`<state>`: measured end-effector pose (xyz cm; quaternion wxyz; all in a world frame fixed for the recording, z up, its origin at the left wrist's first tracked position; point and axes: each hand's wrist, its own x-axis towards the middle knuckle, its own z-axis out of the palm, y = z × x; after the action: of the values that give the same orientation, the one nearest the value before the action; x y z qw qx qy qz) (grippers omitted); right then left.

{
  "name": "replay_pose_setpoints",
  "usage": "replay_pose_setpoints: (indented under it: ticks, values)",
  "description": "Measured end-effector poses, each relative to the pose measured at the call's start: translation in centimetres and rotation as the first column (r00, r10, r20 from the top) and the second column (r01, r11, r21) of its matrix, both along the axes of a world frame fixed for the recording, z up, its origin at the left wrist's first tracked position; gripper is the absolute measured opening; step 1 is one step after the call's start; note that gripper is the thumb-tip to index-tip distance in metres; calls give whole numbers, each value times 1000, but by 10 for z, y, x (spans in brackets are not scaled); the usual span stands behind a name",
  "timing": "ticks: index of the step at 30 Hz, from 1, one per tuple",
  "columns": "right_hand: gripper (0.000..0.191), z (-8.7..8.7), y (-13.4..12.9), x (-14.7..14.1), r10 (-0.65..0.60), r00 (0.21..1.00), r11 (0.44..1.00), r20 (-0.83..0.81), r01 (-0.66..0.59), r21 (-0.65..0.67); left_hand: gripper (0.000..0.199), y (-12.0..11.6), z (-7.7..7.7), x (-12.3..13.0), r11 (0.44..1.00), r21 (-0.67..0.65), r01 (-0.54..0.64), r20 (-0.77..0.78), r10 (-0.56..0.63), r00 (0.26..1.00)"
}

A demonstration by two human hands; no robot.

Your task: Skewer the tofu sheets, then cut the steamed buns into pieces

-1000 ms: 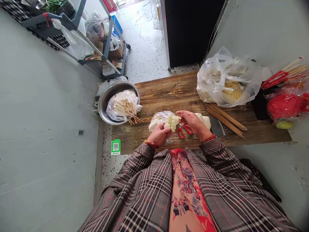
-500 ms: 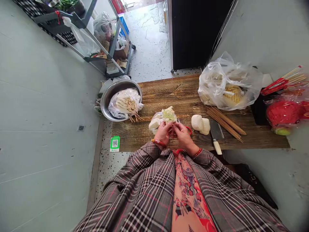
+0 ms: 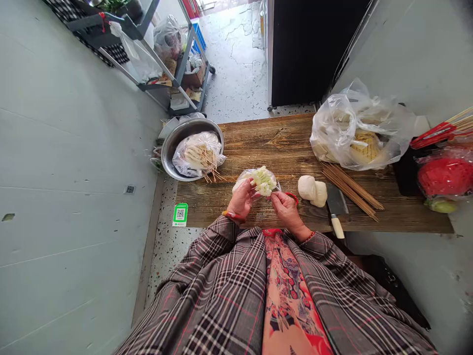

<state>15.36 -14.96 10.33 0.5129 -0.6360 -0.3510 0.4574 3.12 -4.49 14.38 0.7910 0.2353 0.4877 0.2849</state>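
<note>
My left hand (image 3: 241, 198) is cupped around the left side of a bunch of pale green-white cauliflower florets (image 3: 263, 181), raised over the table. At its lower right edge, my right hand (image 3: 287, 209) has its fingers pinched together; what they grip is too small to make out. Under and behind the florets lies a clear plastic bag (image 3: 244, 175), partly covered. A red loop handle (image 3: 294, 196), like that of scissors, shows just behind my right hand. To the right rest two white, rounded, bun-like pieces (image 3: 306, 187).
A cleaver (image 3: 336, 202) lies beside wooden skewers (image 3: 351, 190), its handle past the table's front edge. A steel bowl (image 3: 167, 157) at left holds bagged, skewered food. A large plastic bag (image 3: 342, 116) stands at back right, near a red package (image 3: 445, 176). The wooden table (image 3: 254, 138) runs across.
My hands, close together before, have moved apart. The left has opened out around the florets, which are now more in sight and tilted toward me. The whole view has shifted slightly.
</note>
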Motion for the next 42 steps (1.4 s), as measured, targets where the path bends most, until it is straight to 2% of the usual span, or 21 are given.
replay_pose_setpoints:
  ticks: [3, 7, 11, 14, 19, 23, 30, 33, 38, 42]
  values:
    - [38, 4, -3, -2, -17, 994, 999, 112, 13, 38, 43, 6, 6, -2, 998, 61, 20, 39, -22, 999]
    - [35, 7, -5, -6, -4, 986, 998, 168, -5, 56, 46, 8, 7, -3, 989, 130, 73, 24, -77, 997]
    - [32, 7, -5, -9, 8, 978, 998, 211, -22, 63, 48, 9, 6, -4, 977, 212, 29, -33, -22, 999]
    - [29, 9, -4, -11, 37, 968, 996, 247, -57, 72, 49, 11, 8, -3, 975, 221, 0, -45, 10, 999]
    - [27, 9, 0, -15, 50, 955, 996, 293, -71, 60, 48, 16, 9, -2, 980, 196, 40, -92, -22, 996]
    - [29, 2, 3, -16, 31, 952, 999, 306, -40, 25, 46, 21, -3, 1, 976, 205, 74, -87, -57, 995]
    - [30, -17, 6, -20, 8, 949, 1000, 316, 2, -30, 46, 29, -44, 5, 987, 156, 43, -162, -17, 987]
    - [30, -23, 7, -22, 7, 948, 999, 318, 9, -47, 45, 31, -57, 6, 989, 143, 46, -180, -19, 983]
    - [29, -31, 8, -22, -2, 945, 997, 327, 27, -74, 44, 37, -63, 6, 989, 129, 71, -186, -47, 981]
    - [29, -37, 11, -23, -1, 944, 996, 329, 31, -86, 49, 41, -63, 4, 980, 90, 176, -161, -160, 974]
